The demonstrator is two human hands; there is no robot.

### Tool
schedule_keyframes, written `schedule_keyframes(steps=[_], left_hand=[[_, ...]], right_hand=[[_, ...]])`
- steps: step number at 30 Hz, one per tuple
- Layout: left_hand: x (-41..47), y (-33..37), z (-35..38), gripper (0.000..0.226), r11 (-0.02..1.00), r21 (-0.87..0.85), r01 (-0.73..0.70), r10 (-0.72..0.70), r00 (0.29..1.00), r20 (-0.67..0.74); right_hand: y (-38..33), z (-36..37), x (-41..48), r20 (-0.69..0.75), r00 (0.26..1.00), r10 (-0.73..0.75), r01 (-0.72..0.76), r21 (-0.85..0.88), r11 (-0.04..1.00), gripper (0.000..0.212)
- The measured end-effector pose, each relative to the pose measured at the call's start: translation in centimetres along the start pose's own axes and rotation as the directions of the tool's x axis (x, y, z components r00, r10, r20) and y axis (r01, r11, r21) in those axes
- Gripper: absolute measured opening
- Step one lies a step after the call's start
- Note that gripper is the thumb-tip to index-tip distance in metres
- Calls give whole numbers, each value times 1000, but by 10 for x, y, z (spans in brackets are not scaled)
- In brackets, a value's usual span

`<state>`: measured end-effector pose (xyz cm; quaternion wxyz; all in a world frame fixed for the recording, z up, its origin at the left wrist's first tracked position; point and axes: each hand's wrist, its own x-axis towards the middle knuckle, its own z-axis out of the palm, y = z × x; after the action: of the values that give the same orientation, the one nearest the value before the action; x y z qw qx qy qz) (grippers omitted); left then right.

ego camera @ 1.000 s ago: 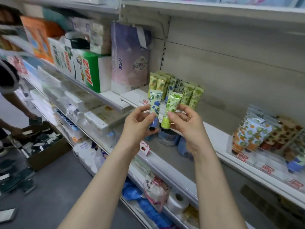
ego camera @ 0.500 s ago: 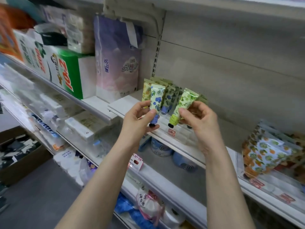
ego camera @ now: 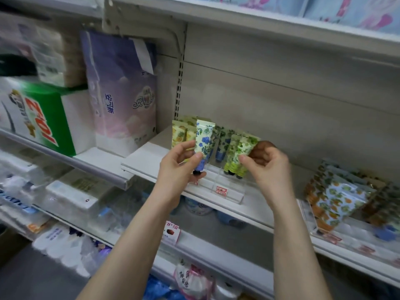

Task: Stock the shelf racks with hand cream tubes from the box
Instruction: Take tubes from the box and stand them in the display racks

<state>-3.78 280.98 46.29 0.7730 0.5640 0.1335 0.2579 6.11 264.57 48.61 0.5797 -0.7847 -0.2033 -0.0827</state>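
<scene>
My left hand (ego camera: 180,164) pinches a blue-flowered hand cream tube (ego camera: 203,145), cap down, in front of the clear rack (ego camera: 225,187) on the white shelf (ego camera: 147,163). To its right, my right hand (ego camera: 267,163) pinches a green-leafed tube (ego camera: 243,151) among the green tubes standing in the rack. Yellow tubes (ego camera: 179,134) stand at the rack's left end, and dark blue-green tubes (ego camera: 223,144) in the middle. No box is in view.
A lilac tissue pack (ego camera: 121,92) and a green-and-white box (ego camera: 41,113) stand on the shelf to the left. Patterned pouches (ego camera: 342,202) fill a clear tray at right. Another shelf (ego camera: 281,22) overhangs above; lower shelves hold packaged goods.
Both hands have carried their tubes up and back to the rack. The green tube now stands among the rack's green tubes. The view has shifted closer to the shelf.
</scene>
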Motion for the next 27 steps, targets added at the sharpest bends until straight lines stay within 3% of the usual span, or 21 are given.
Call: schedule_keyframes(steps=[16, 22, 27], left_hand=[[14, -4, -3, 31, 1000, 10, -14, 12, 987, 160], [13, -4, -3, 29, 1000, 16, -14, 11, 983, 182], [14, -2, -2, 28, 999, 21, -24, 19, 979, 203]], right_hand=[[0, 22, -10, -18, 999, -45, 40, -234, 971, 30], [-2, 19, -12, -39, 999, -8, -4, -283, 959, 23], [-35, 9, -12, -84, 987, -135, 101, -328, 939, 28]])
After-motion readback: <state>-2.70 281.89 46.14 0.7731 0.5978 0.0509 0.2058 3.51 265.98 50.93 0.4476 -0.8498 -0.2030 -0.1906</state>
